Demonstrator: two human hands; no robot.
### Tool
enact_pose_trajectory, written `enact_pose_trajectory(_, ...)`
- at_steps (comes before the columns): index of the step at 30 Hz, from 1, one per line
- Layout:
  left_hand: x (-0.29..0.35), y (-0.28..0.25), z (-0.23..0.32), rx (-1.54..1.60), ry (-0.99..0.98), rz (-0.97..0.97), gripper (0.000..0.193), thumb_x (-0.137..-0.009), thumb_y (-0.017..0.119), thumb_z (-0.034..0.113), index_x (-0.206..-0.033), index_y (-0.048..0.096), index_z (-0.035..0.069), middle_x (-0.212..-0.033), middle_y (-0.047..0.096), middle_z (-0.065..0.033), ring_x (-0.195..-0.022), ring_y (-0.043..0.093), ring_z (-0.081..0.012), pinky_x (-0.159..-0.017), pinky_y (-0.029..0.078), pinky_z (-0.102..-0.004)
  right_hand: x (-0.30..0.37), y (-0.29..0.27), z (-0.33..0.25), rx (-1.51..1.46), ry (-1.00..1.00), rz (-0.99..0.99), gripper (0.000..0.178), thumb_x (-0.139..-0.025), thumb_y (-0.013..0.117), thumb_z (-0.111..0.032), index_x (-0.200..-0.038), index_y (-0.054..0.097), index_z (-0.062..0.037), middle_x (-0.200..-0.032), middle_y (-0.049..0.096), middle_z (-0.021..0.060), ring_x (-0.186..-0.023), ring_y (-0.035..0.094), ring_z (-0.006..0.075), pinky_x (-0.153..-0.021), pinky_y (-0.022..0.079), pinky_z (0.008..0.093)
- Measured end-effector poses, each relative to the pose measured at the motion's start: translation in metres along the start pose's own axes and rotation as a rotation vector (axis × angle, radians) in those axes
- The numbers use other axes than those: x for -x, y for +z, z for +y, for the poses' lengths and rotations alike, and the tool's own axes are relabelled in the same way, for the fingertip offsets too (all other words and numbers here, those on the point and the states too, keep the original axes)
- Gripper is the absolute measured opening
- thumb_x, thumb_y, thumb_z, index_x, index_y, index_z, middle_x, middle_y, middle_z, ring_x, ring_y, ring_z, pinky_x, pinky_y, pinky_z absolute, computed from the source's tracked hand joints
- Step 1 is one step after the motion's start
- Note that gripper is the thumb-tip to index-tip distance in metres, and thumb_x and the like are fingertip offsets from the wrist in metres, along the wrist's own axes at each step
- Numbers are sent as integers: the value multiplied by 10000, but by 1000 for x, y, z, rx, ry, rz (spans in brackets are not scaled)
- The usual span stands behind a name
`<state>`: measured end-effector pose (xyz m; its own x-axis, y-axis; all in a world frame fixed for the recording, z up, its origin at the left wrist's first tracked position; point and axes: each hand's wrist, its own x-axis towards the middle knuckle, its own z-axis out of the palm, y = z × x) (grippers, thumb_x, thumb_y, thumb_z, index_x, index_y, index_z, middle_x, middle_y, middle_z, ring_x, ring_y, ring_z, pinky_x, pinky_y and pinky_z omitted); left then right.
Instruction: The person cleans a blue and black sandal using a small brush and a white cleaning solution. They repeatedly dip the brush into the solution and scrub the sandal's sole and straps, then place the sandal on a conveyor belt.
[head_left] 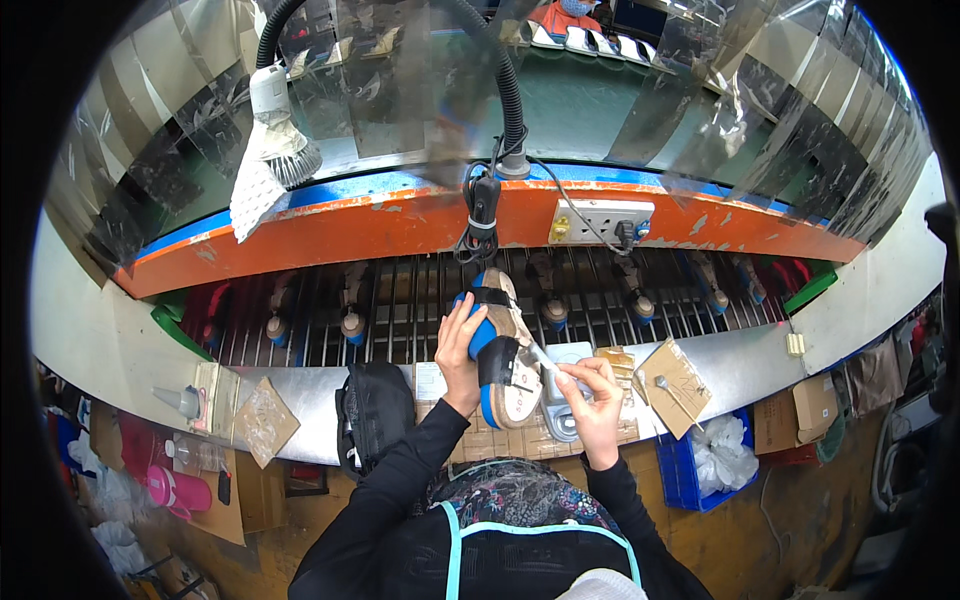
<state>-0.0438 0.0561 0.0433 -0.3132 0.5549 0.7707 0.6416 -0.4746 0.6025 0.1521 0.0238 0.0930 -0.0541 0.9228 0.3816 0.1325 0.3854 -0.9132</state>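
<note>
My left hand point(460, 345) grips a sandal point(503, 350) with a blue sole edge, tan footbed and black straps, holding it up on its side over the front of the metal rack point(400, 315). My right hand point(592, 395) holds a thin white brush-like tool point(546, 360) whose tip touches the sandal's strap near the heel end. Both forearms wear black sleeves.
Behind the rack runs an orange and blue rail point(400, 215) with a power socket point(600, 218) and a flexible black hose point(510, 90). Several shoes sit between the rack bars. A black bag point(375, 410), cardboard pieces point(262, 420), a blue crate point(710, 460) and a pink bottle point(175, 490) surround me.
</note>
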Motion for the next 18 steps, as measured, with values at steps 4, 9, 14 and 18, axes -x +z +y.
enact_pose_trajectory(4,5,1,-3,4,-38,3,441,-786,640,6,-1211,623,122,-1347,561,-120,-1236,529,-329,-1068,361,-449,10,-5,-2,-82,62,-136,161,-811,736,-64,-962,737,-10,-874,584,54,-857,551,142,-772,441,254)
enact_pose_trajectory(9,11,-2,-7,-96,-105,-11,541,-698,592,-127,-1181,628,116,-1307,584,-126,-1236,521,-344,-1054,368,-456,32,-16,-9,-59,74,-195,157,-806,737,-67,-956,740,-20,-905,575,54,-834,563,133,-746,452,237)
enact_pose_trajectory(14,13,-6,-6,-135,-105,-20,527,-680,671,-88,-1164,633,116,-1299,588,-129,-1224,522,-374,-1041,376,-472,42,-12,-12,-13,57,-146,154,-817,728,-56,-965,737,-15,-906,557,38,-794,533,102,-646,431,219)
enact_pose_trajectory(18,16,-8,-8,-164,-94,-39,550,-660,691,-72,-1169,641,128,-1322,572,-124,-1248,504,-369,-1054,357,-485,41,-7,-14,21,71,-128,144,-832,719,-59,-967,736,-12,-904,542,25,-756,510,77,-592,399,203)
